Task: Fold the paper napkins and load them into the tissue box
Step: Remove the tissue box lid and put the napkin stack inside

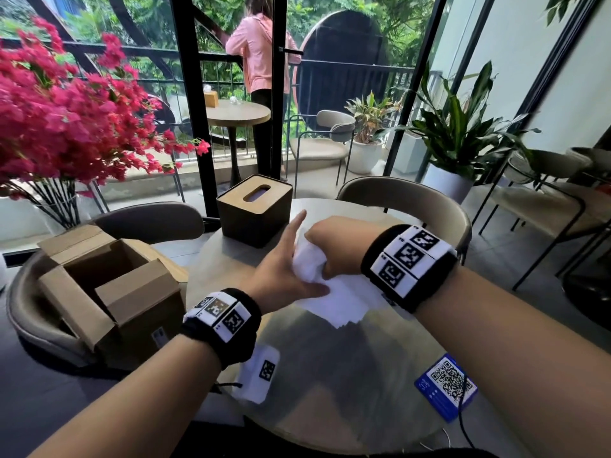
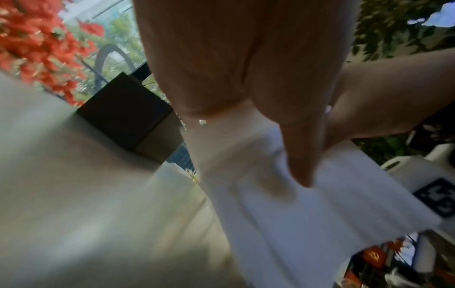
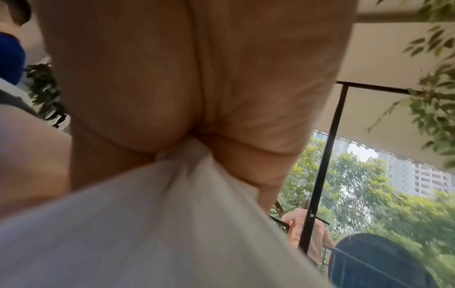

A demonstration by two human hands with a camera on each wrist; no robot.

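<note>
A dark tissue box (image 1: 254, 213) with a slotted wooden lid stands closed at the far side of the round table (image 1: 330, 391). In front of it lies a loose pile of white paper napkins (image 1: 344, 302). My right hand (image 1: 330, 246) grips a bunched part of the napkins (image 3: 160, 214) in its fist, lifted off the pile. My left hand (image 1: 281, 269) is beside it, fingers straight and pointing toward the box, thumb pressed on the napkins (image 2: 283, 214). The tissue box (image 2: 128, 113) also shows in the left wrist view.
An open cardboard box (image 1: 112, 292) sits on a chair at the left. A blue QR card (image 1: 446, 385) and a white marker tag (image 1: 261, 371) lie near the table's front. Pink flowers (image 1: 66, 110) stand at the far left. A person in pink stands outside the glass door.
</note>
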